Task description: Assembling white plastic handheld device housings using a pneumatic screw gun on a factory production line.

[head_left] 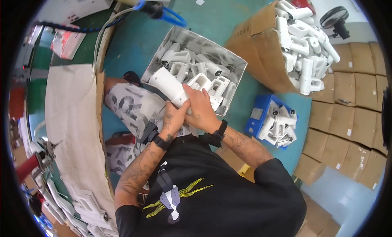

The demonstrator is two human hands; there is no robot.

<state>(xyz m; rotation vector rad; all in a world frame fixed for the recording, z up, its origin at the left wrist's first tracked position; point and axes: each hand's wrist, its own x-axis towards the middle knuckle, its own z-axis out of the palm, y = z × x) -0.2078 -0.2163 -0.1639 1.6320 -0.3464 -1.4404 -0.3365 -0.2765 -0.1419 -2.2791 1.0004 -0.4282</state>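
Note:
Both my hands hold a white plastic housing [166,85] with a thick rounded barrel, tilted over the near edge of an open white-lined box [241,64]. My left hand [175,117] closes on the housing's near end from below. My right hand [201,110] wraps over its near right side, and the two hands touch each other. My fingers partly hide where the housing ends. Inside the box lie several similar white housings [213,66] with looped handles, some showing dark round ends.
A tall brown carton [261,49] heaped with white housings stands at the far right. Nearer is a blue bin [254,121] with more of them. Stacked cartons [343,118] line the right side. On my left runs a cardboard-covered bench [71,114]; a blue coiled hose [175,19] hangs above.

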